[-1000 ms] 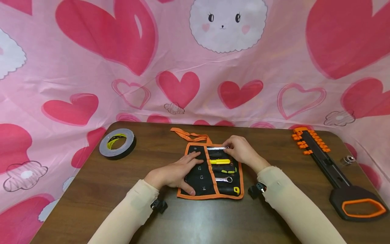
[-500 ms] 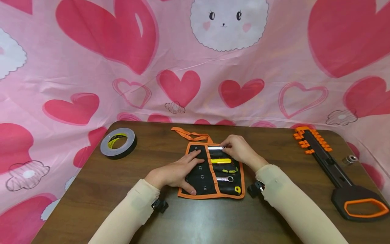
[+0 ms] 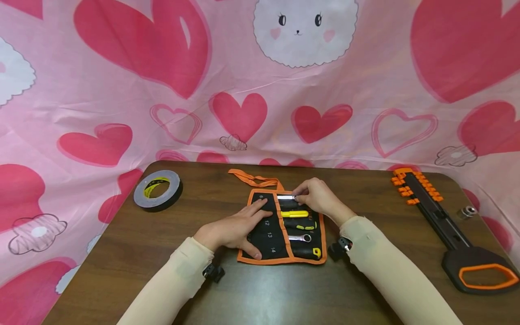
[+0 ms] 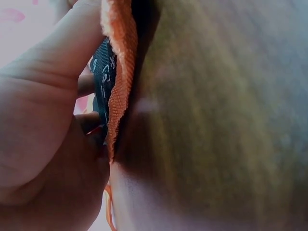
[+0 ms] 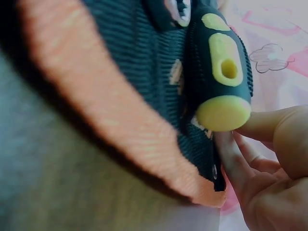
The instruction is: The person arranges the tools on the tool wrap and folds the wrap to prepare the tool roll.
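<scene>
A black tool pouch (image 3: 260, 225) with orange edging lies flat at the table's middle, numbers printed on its left panel. Across that panel my left hand (image 3: 231, 229) rests with fingers spread, thumb near the front edge. At the top pocket my right hand (image 3: 322, 198) pinches the end of a silver wrench (image 3: 285, 197), its tip covered by the fingers. Below it, pockets hold a yellow-handled tool (image 3: 294, 214), a black-and-yellow screwdriver handle (image 5: 226, 72), a ring-ended wrench (image 3: 300, 238) and a black handle with a yellow end (image 3: 316, 253).
On the left lies a roll of tape (image 3: 157, 190). A black-and-orange tool (image 3: 443, 230) with a looped handle lies along the right, a small metal socket (image 3: 467, 212) beside it. An orange strap (image 3: 256, 180) trails behind the pouch. Pink heart-print cloth (image 3: 239, 117) hangs behind the table.
My right hand has moved slightly left with the wrench, which has slid further into the top pocket; its ring end is now covered. My left hand stays on the pouch.
</scene>
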Available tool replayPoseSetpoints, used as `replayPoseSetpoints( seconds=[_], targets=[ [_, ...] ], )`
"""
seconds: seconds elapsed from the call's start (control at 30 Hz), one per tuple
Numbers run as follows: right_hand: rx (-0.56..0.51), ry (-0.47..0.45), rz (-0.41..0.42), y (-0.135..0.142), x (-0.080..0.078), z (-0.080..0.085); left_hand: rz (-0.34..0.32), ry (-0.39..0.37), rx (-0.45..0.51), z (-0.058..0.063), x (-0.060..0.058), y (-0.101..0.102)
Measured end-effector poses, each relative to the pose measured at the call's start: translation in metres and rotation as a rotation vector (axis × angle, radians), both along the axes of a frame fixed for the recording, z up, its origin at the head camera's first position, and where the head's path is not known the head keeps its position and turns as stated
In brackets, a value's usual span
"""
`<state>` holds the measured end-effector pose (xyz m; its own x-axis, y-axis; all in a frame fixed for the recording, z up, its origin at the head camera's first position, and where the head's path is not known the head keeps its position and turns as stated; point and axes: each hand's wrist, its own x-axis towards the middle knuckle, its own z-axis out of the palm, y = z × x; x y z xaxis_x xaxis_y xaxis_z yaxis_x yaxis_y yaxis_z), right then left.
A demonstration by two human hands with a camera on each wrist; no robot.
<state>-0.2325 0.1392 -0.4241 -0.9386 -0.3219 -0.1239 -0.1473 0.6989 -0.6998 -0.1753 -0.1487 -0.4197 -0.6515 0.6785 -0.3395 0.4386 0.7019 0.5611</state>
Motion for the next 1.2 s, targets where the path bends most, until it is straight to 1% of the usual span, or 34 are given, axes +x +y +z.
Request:
replayPoseSetpoints(
  seconds=[0.3,0.43,0.6,0.7,0.8,0.87,0.97,1.1,1.2],
  targets=[
    [-0.001,-0.020,0.033,-0.005,-0.008,0.002,-0.001,0.001,-0.003,0.001,0.000,0.000],
    [0.008,-0.003,0.052,-0.008,-0.009,0.002,-0.003,0.005,-0.004,0.000,0.000,0.000],
    [0.030,0.007,0.053,-0.011,-0.010,0.003,-0.004,0.003,-0.005,0.000,0.000,0.000],
    [0.048,0.013,0.055,-0.012,-0.009,0.004,-0.002,0.000,-0.006,0.000,0.000,0.000],
    [0.081,0.036,0.078,-0.011,-0.009,0.006,-0.008,0.001,-0.008,-0.001,-0.001,0.001],
    [0.103,0.055,0.097,-0.010,-0.008,0.007,-0.014,0.011,-0.012,-0.001,-0.002,0.002],
    [0.117,0.089,0.113,-0.005,-0.006,0.009,-0.026,0.045,-0.031,0.000,-0.002,0.002],
    [0.103,0.152,0.103,0.005,0.002,0.011,-0.039,0.103,-0.063,0.002,0.000,0.001],
    [0.084,0.182,0.084,0.014,0.011,0.012,-0.045,0.128,-0.074,0.002,0.002,0.000]
  ],
)
